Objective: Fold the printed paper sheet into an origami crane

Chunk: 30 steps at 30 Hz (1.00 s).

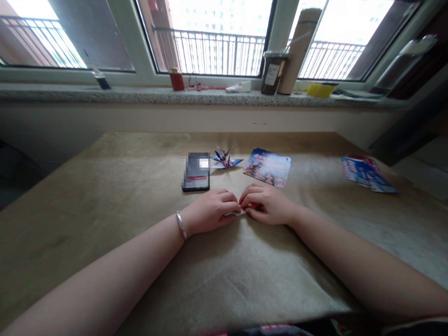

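Both my hands meet over a small piece of folded paper (252, 205), red and white where it shows; most of it is hidden under the fingers. My left hand (214, 210), with a silver bangle (181, 225) at the wrist, is closed on the paper's left part. From the right, my right hand (268, 204) pinches it between thumb and fingers. Just beyond the hands lie a phone (196, 171) with a pixelated screen, folded paper cranes (227, 158) in blue and pink, and a stack of printed square paper sheets (268, 167).
More printed sheets (368, 173) lie fanned at the table's right side. The table (87, 224) has a tan cover. Behind it, a stone windowsill (140, 96) holds a red container (177, 80), a dark lidded jar (273, 74), a cardboard tube (299, 51) and a yellow object (320, 89).
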### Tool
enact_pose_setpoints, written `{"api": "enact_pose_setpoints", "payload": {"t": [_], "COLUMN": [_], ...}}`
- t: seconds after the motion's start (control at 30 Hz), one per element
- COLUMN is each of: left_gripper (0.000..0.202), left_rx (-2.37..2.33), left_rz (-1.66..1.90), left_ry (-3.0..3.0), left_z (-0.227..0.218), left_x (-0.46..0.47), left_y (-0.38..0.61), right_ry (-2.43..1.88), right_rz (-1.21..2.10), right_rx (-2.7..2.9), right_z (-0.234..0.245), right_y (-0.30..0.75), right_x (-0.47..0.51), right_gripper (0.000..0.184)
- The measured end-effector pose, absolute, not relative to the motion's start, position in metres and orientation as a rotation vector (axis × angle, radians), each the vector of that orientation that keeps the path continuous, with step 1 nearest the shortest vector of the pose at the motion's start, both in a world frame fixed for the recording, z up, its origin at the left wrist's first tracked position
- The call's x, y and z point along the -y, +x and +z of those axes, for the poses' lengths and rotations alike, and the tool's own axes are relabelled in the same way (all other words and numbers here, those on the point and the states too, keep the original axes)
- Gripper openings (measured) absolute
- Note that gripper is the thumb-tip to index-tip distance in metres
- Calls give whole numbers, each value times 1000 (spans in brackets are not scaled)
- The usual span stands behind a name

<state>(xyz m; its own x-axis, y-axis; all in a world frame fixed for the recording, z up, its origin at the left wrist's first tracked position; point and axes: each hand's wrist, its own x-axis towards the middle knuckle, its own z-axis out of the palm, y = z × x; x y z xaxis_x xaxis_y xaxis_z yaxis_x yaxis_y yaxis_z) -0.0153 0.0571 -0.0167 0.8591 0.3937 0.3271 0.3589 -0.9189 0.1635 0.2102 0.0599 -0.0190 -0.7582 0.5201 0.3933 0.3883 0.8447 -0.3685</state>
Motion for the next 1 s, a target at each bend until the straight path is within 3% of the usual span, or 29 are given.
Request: {"api": "enact_pose_setpoints", "payload": {"t": [0.37,0.6,0.87,1.0], "left_gripper": [19,15,21,19], "left_rx": [-842,-988,-692,-764], "left_rz": [604,545,586,609], "left_ry": [3035,3035,3097,2992], "left_z": [-19,-19,-17,-20], "left_x": [-63,-62,-57,-59], "left_y": [-19,-18,-15,-16], "right_ry": [-746,-797,-825,-849], "right_rz": [311,150,64,-18], "right_rx": [2476,2538,2556,2554], "right_z": [-30,-26,-27,-26], "right_y": [213,210,209,207], "right_x": [-68,-64,-63,-60], "right_gripper": [32,26,21,17]}}
